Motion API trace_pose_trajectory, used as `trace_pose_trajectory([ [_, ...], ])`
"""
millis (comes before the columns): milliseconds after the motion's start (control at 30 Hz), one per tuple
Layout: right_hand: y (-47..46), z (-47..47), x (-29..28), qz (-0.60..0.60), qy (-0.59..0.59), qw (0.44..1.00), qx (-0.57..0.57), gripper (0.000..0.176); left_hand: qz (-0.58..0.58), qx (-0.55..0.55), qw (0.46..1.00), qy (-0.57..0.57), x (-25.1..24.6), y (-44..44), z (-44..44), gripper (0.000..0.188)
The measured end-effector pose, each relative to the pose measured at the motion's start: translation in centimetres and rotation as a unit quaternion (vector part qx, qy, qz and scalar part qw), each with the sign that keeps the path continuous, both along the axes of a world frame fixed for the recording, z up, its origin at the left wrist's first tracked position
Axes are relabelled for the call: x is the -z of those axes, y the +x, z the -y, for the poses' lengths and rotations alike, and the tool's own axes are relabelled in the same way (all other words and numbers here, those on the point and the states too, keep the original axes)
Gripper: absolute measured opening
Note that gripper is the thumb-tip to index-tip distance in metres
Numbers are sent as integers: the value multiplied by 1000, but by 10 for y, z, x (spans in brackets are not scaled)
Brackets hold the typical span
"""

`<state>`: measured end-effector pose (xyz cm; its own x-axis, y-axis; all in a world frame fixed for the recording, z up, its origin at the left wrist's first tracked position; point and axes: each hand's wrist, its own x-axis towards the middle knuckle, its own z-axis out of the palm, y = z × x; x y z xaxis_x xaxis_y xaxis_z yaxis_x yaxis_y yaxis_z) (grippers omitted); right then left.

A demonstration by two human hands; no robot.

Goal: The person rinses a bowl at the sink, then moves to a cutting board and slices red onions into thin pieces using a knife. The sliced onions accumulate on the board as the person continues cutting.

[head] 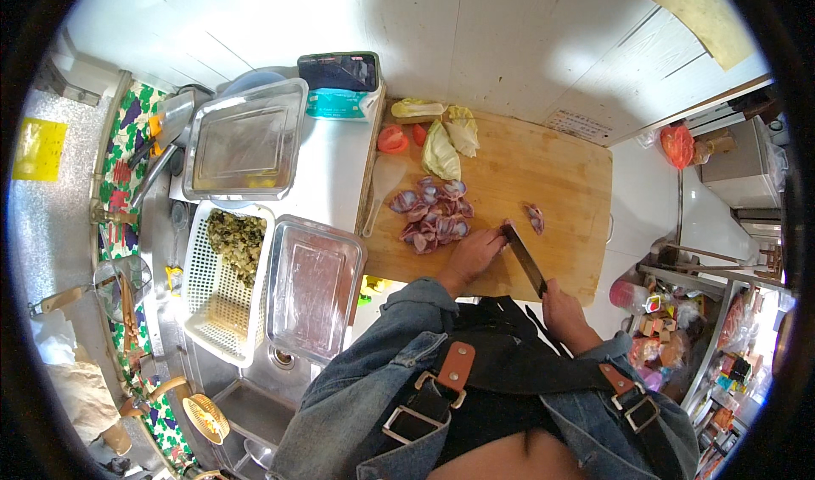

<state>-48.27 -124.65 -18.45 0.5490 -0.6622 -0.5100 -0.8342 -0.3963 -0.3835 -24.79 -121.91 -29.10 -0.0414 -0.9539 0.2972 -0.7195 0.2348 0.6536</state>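
On a wooden cutting board [547, 162] lies a heap of purplish-red meat pieces [435, 220] that look like poultry gizzards. My right hand [563, 307] grips the handle of a dark-bladed kitchen knife [526, 260], its tip pointing up and left. Close against the tip, the bent fingers of my left hand [479, 252] hold a gizzard mostly hidden under them; just a small reddish bit shows. One separate gizzard [535, 218] rests right of the blade. Behind the heap are cabbage leaves [440, 152], a cut tomato [392, 139] and a pale flat spatula [386, 177].
Left of the board, a white plastic basket [223, 314] holds chopped greens [239, 241]. Beside it are a metal tray [315, 289] and a clear-lidded container [245, 139]. A phone [339, 72] leans above a tissue pack [337, 104]. A white wall [496, 41] bounds the back.
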Motion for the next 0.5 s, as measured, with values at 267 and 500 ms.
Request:
trace_pose_trajectory([
  [267, 4, -3, 7, 0, 5, 1000, -5, 14, -14, -21, 1000, 12, -2, -1, 0, 19],
  [500, 3, -2, -1, -16, 32, 999, -11, 14, -22, -13, 1000, 1, -1, -1, 2, 17],
])
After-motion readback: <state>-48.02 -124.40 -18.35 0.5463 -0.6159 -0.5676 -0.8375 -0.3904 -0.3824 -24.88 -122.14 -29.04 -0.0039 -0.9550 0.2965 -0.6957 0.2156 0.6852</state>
